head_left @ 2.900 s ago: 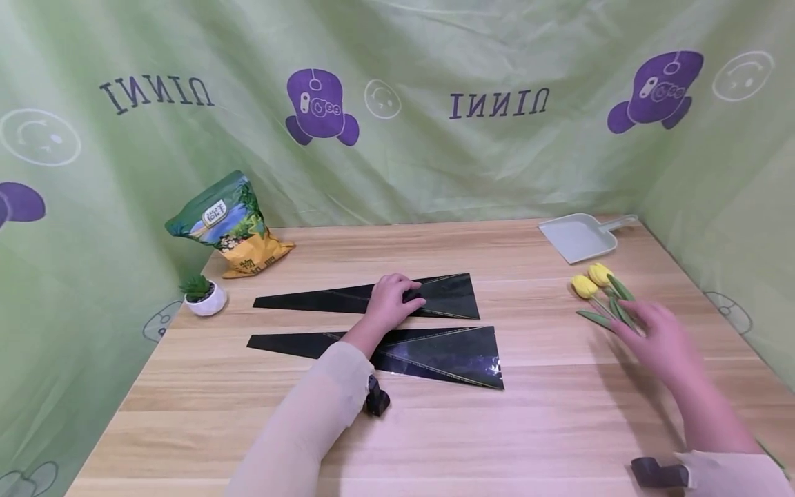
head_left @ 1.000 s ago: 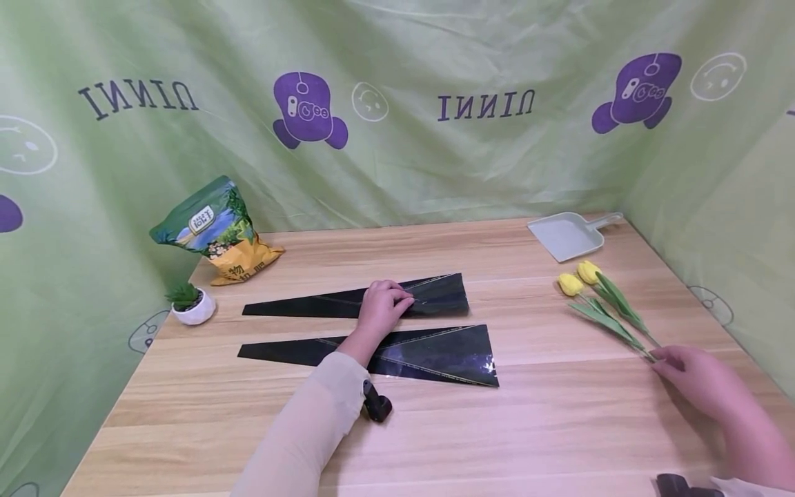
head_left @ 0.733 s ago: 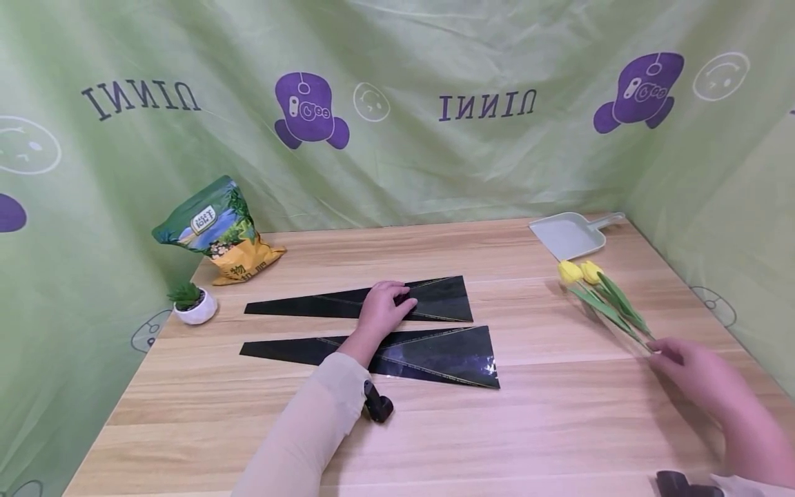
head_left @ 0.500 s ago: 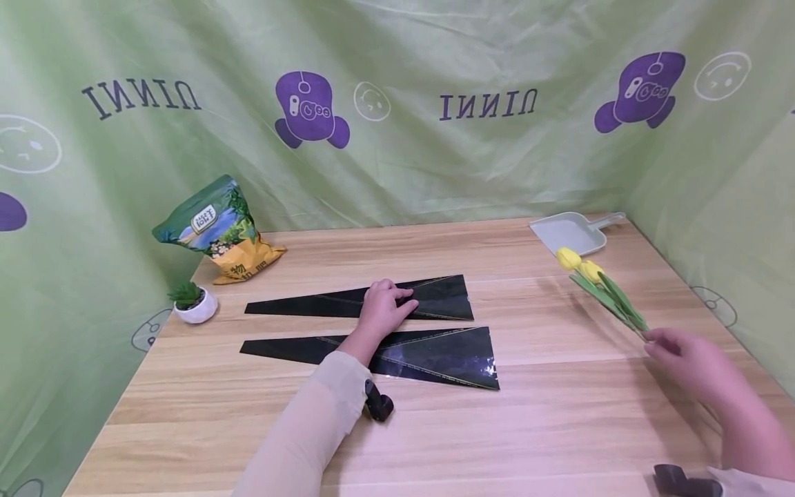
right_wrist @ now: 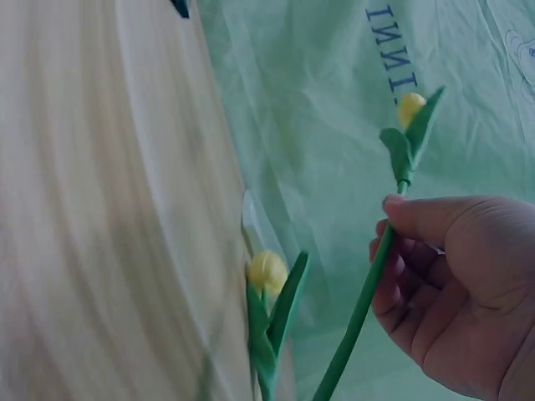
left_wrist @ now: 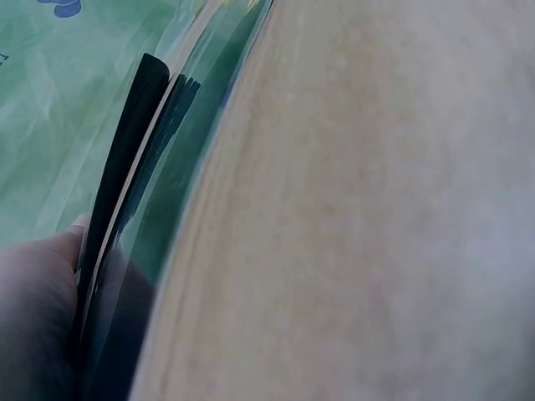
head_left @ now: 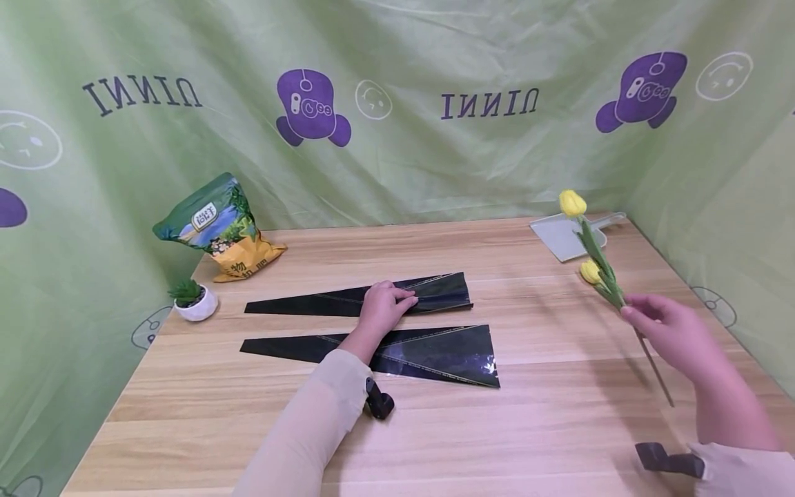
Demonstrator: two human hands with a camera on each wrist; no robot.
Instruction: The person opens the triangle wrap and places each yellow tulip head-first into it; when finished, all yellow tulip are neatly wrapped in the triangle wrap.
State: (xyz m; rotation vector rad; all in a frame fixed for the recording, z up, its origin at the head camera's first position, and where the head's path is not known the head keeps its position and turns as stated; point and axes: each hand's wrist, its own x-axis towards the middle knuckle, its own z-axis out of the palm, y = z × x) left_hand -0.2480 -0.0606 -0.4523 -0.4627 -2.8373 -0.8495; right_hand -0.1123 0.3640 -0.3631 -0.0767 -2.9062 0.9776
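Right of the black wrapping sleeve (head_left: 397, 297) pinched by the left hand (head_left: 381, 308), the right hand (head_left: 667, 331) grips light, bendy tulips (head_left: 590, 241) mid-stem, seemingly the safest hold

Before me a light wooden table (head_left: 435, 442) fills the space; behind it hangs a green cloth backdrop (head_left: 435, 172) printed with purple mascots and mirrored lettering, evenly lit.

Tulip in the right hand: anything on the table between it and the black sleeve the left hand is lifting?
Nothing visible. The right hand holds the tulip up over the table's right side; the stretch of wood between it and the black sleeve under the left hand is bare. The dustpan sits further back.
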